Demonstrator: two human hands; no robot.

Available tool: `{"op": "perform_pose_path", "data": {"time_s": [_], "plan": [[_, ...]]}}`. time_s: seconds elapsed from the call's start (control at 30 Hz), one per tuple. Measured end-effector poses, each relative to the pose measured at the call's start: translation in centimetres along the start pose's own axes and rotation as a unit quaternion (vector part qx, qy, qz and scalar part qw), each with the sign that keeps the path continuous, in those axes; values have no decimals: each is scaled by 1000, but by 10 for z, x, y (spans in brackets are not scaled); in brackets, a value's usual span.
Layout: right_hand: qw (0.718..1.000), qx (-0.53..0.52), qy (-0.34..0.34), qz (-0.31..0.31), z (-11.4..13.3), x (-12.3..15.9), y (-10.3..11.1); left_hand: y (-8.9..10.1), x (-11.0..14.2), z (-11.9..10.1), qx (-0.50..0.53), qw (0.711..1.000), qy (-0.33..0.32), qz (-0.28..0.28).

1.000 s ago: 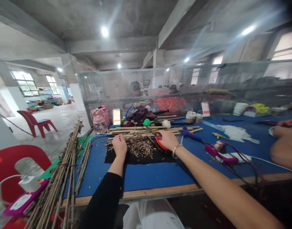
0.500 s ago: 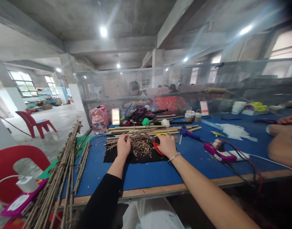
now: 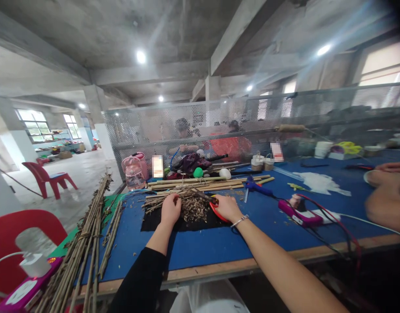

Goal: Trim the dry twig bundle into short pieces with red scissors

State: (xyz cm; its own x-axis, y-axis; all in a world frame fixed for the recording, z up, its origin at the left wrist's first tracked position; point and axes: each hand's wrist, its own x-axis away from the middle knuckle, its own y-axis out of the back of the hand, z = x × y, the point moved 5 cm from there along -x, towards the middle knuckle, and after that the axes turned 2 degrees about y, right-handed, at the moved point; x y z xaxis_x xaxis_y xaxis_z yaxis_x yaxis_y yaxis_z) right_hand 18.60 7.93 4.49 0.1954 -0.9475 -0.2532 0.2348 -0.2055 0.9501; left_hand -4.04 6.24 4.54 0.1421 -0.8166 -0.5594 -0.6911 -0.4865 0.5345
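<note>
My right hand (image 3: 227, 208) is wrapped round a pair of shears (image 3: 220, 212) with red and yellow handles. Their dark blades point left, over the twigs. My left hand (image 3: 171, 209) is closed on thin dry twigs (image 3: 153, 202) whose ends stick out to its left. Between the hands lies a heap of short cut twig pieces (image 3: 195, 208), on a black cloth (image 3: 150, 221) spread over the blue tabletop.
Bamboo sticks (image 3: 213, 186) lie behind the heap. A long bundle of stalks (image 3: 85, 237) leans across the table's left end. To the right are a blue glue gun (image 3: 259, 188), a purple power strip (image 3: 297, 214) with cables, and another person's arm (image 3: 387, 204). A perforated metal screen (image 3: 137, 130) stands behind.
The shears' handles have come closer together, and less of the yellow one shows. My left hand keeps its grip on the twigs. The whole view has shifted slightly.
</note>
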Motion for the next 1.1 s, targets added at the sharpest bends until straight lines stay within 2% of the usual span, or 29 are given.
{"op": "perform_pose_path", "data": {"time_s": [0.07, 0.13, 0.23, 0.3, 0.37, 0.47, 0.57, 0.67, 0.73, 0.8, 0.87, 0.9, 0.97, 1.1], "plan": [[1000, 4, -10, 0, -1, 0, 0, -5, 5, -12, -47, 997, -52, 20], [1000, 4, -16, -2, -1, 0, 0, -14, 11, -21, -86, 991, -82, 65], [1000, 0, -16, -6, -2, -1, -1, -29, 19, -22, -115, 979, -74, 149], [1000, 0, -18, -13, -4, -2, -1, -32, 21, -23, -104, 978, -80, 161], [999, -6, -22, -31, -7, -3, -1, -31, 19, -24, -75, 982, -96, 143], [997, -35, -27, -58, -11, -4, 0, -21, 12, -25, -11, 993, -89, 73], [994, -72, -35, -75, -15, -5, 1, -7, 2, -15, 53, 998, -19, -9], [984, -122, -51, -117, -17, -3, 6, 11, -4, 9, 14, 994, 95, -60], [975, -151, -65, -147, -18, -1, 11, 22, -7, 25, -24, 990, 135, -25], [969, -166, -75, -165, -18, 2, 14, 25, -7, 34, -28, 989, 118, 79], [967, -172, -77, -172, -16, 4, 17, 22, -4, 39, 8, 976, 93, 198], [967, -173, -77, -172, -15, 4, 17, 21, -2, 41, 17, 969, 92, 228], [967, -177, -73, -169, -13, 4, 18, 17, 1, 41, 21, 962, 90, 256], [967, -187, -58, -165, -10, 3, 15, 6, 2, 33, -8, 971, 69, 229]]}}
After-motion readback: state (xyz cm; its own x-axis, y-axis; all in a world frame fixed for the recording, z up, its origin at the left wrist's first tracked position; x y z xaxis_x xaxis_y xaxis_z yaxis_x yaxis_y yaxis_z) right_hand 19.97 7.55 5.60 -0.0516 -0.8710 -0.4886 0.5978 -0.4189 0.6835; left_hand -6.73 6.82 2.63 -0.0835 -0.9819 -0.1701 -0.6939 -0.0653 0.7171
